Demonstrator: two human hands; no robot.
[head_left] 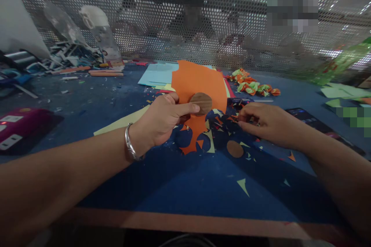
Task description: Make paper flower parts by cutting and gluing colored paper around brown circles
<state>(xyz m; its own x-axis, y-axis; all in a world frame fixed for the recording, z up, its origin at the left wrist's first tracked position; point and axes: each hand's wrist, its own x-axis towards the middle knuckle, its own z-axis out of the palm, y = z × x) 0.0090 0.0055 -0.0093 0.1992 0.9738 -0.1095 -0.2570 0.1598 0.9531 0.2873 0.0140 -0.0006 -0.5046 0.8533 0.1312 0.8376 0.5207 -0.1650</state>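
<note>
My left hand (162,121), with a silver bangle (130,142) on the wrist, is closed on an orange paper sheet (199,79) held upright. Its thumb presses a brown paper circle (201,103) against the sheet. My right hand (261,123) rests low on the blue table (185,185), fingers pinched among dark blue and yellow paper scraps (214,131); what they pinch is too small to name. A second brown circle (234,149) lies flat on the table in front of my right hand.
Light blue and yellow sheets (158,74) lie behind the orange one. Folded orange-green paper pieces (252,85) sit at the back right. A phone (310,121) lies right. A purple power strip (20,123) lies left. A perforated metal screen (185,15) closes the back, with people behind it.
</note>
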